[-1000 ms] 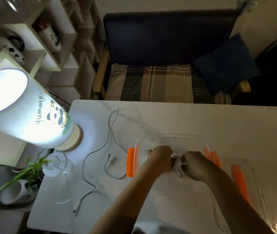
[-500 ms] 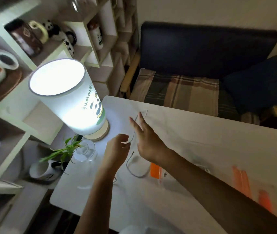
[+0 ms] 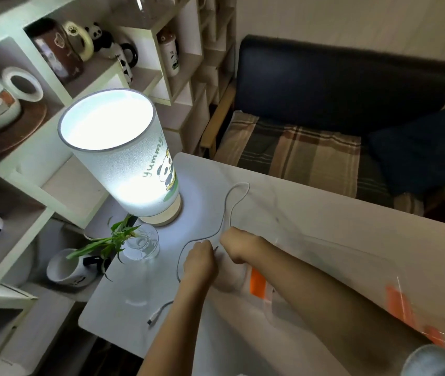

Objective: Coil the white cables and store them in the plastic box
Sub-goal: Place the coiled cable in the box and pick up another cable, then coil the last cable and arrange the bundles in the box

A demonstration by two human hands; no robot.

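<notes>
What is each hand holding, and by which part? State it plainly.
Both the left hand and the right hand are closed on the white cable near one end. The exact pinch point is hidden by the fingers; the rest lies loose on the table.

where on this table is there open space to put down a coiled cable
Bare patches: the far right tabletop beyond the plastic box, and the near edge left of the forearms. Crowded: the lamp, glass vase, white cable and both hands.
</notes>
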